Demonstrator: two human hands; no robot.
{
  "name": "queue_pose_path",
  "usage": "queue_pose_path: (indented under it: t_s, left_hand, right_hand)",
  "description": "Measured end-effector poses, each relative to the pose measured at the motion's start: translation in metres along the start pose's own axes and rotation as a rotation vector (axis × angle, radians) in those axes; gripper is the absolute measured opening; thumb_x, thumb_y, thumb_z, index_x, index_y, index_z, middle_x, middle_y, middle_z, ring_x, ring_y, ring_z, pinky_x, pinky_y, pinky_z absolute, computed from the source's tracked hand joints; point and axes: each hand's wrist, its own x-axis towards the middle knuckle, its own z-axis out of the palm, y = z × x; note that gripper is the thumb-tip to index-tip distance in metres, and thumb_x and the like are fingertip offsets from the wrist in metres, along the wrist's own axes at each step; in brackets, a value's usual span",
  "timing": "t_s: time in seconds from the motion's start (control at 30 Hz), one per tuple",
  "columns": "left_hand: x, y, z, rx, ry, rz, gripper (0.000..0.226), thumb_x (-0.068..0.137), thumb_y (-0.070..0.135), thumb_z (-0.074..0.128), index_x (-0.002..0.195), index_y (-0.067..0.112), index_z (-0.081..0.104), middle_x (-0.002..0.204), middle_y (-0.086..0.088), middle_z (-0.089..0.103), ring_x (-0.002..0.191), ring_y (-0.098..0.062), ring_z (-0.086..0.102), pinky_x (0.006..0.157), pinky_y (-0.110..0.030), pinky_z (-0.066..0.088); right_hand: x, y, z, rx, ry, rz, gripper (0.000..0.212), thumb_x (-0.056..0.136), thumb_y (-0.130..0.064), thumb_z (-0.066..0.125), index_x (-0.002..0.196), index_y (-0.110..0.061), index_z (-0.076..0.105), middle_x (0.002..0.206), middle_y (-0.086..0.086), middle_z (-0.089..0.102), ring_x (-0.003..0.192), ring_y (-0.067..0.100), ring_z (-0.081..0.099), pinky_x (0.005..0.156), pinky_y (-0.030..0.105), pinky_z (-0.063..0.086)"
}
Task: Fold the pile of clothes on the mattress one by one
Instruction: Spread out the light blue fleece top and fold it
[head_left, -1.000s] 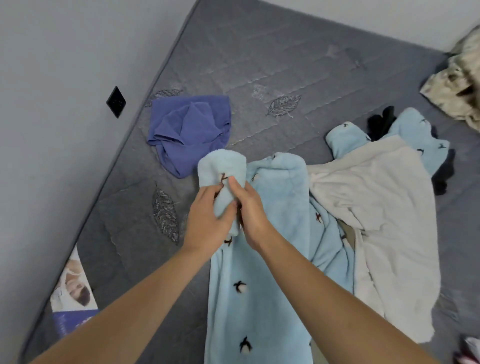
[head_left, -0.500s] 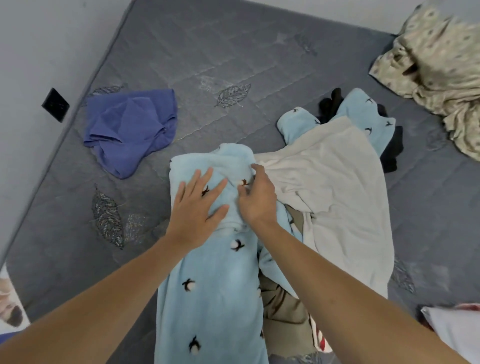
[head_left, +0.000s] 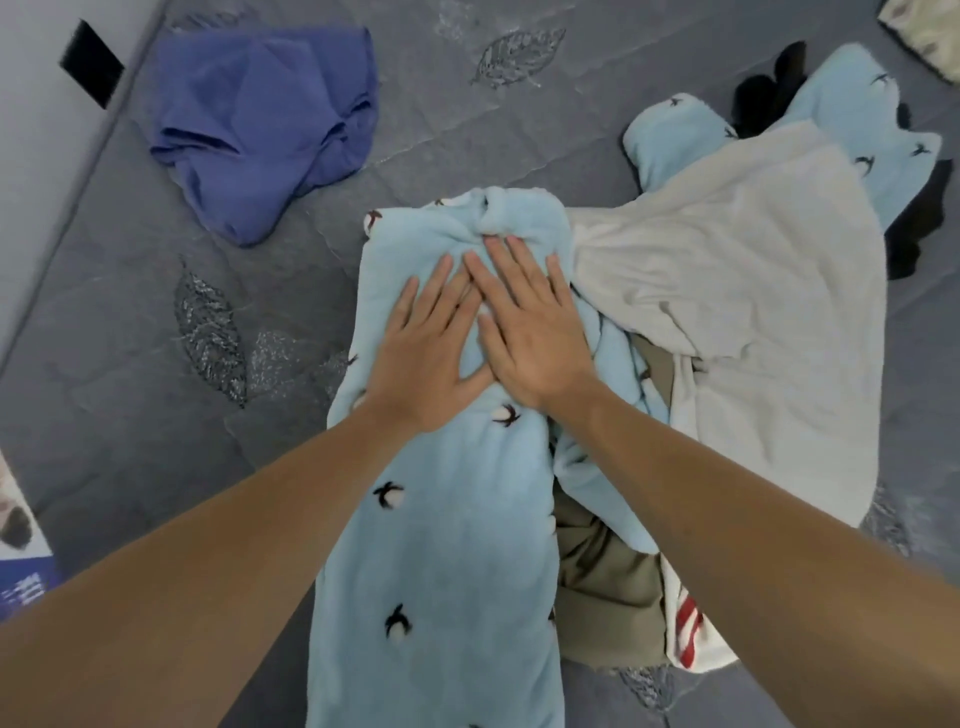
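Left hand (head_left: 426, 358) and right hand (head_left: 530, 332), fingers flat, gripping nothing, press the blue fleece garment (head_left: 447, 519): soft, bulky, springy; best gripped at its folded edges.

left hand (head_left: 426, 358) | right hand (head_left: 535, 332) | bare forearms, no sleeves
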Motion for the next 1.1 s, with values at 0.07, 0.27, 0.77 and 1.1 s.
queue_pose_path:
  t_s: [0.07, 0.27, 0.77, 1.1]
  left_hand:
    - [-0.022, 0.005, -0.011, -0.04, 0.008, -0.057, 0.071, 0.107, 0.053, 0.028, 0.165, 0.014, 0.018, 0.174, -0.007, 0.008, 0.161, -0.024, 0.002, 0.129, -0.05, 0.01]
    - [-0.15, 0.031, -0.023, -0.141, -0.112, -0.251, 0.069, 0.108, 0.045, 0.034, 0.167, 0.019, 0.008, 0.174, -0.006, 0.0, 0.161, -0.024, -0.002, 0.129, -0.05, 0.015]
    - [-0.402, 0.112, -0.014, -0.678, -0.116, -0.732, 0.084, 0.1, 0.037, 0.063, 0.165, 0.027, 0.011, 0.16, -0.007, 0.027, 0.146, -0.027, 0.026, 0.117, -0.043, 0.033]
    - [-0.418, 0.111, -0.032, -1.056, -0.065, -0.728, 0.085, 0.1, 0.018, 0.066, 0.162, 0.046, 0.016, 0.16, 0.023, 0.031, 0.143, -0.003, 0.037, 0.114, -0.033, 0.039]
  right_hand:
    - [-0.003, -0.011, -0.013, -0.053, -0.033, 0.046, 0.061, 0.108, -0.035, 0.03, 0.166, -0.021, 0.017, 0.175, 0.002, 0.006, 0.161, 0.019, -0.001, 0.129, 0.051, 0.004]
    - [-0.094, -0.069, -0.03, 0.0, -0.14, -0.028, 0.059, 0.109, -0.033, 0.033, 0.165, -0.018, 0.022, 0.174, 0.006, 0.006, 0.161, 0.025, -0.002, 0.128, 0.054, 0.006]
    - [-0.375, -0.168, -0.002, 0.62, -0.153, 0.427, 0.074, 0.105, -0.022, 0.057, 0.166, -0.029, 0.016, 0.172, -0.007, 0.012, 0.157, 0.008, 0.012, 0.128, 0.037, 0.02]
    - [-0.4, -0.18, -0.025, 0.992, -0.329, 0.561, 0.095, 0.083, -0.021, 0.087, 0.158, -0.042, 0.033, 0.15, -0.008, 0.043, 0.138, 0.001, 0.043, 0.119, 0.028, 0.036]
